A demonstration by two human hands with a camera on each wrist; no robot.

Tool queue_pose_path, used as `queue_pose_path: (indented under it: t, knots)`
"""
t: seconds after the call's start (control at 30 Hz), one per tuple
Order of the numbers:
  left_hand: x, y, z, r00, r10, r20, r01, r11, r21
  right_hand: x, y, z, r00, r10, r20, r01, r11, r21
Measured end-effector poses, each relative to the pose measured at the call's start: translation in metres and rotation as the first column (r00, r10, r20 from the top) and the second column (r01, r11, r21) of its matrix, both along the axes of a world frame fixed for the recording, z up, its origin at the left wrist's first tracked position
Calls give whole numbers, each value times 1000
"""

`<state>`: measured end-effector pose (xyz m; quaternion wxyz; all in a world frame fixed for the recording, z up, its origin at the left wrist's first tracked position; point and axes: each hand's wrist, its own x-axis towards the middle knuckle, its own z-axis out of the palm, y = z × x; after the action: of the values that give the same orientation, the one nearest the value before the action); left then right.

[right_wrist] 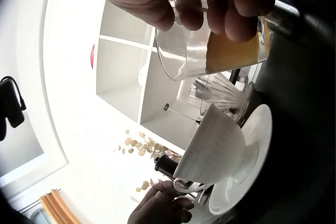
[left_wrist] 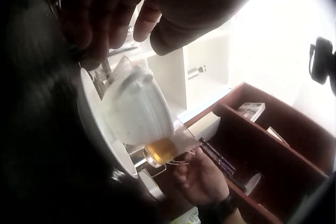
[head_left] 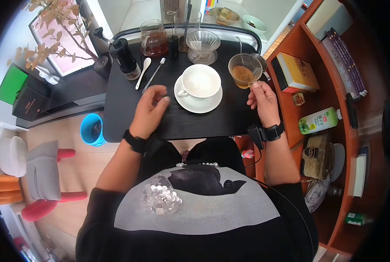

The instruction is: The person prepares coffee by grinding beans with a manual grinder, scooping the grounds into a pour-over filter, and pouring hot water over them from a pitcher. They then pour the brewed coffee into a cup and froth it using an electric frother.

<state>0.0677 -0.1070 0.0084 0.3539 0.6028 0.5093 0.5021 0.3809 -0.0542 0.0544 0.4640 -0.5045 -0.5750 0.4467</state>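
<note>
A white cup (head_left: 201, 82) stands on a white saucer (head_left: 198, 105) on the black table. To its right, my right hand (head_left: 265, 99) pinches the handle of a glass cup (head_left: 244, 72) that holds some brown-orange liquid; the right wrist view shows this liquid (right_wrist: 231, 51) under my fingers. My left hand (head_left: 150, 111) hangs over the table left of the saucer, its fingers loosely bent around nothing. In the left wrist view the white cup (left_wrist: 137, 109) is between my left hand and the glass cup.
Behind stand a black grinder (head_left: 124, 59), a glass pot of reddish-brown liquid (head_left: 154, 41) and a ribbed glass dripper (head_left: 203, 43). A white spoon (head_left: 143, 73) and a metal spoon (head_left: 154, 75) lie at the left. A wooden shelf (head_left: 286, 118) borders the table's right side.
</note>
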Motion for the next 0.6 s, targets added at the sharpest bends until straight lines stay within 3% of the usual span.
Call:
queue_pose_path:
  t: [0.13,0.2,0.53,0.6]
  knots:
    - [-38,-22,-18,991,115,75,-112,993,-41,-6,1,12,996,-5,93,3,1000,26]
    - [-54,-35,-25,963,222,153,-199,968,-150,-9,2,15,991,-17,136,13,999,29]
    - [-66,-46,-31,940,242,241,-234,970,-61,-28,4,25,962,-15,273,-30,987,160]
    - [-65,-47,-29,936,251,248,-247,968,-50,-29,7,21,934,-28,356,-79,956,281]
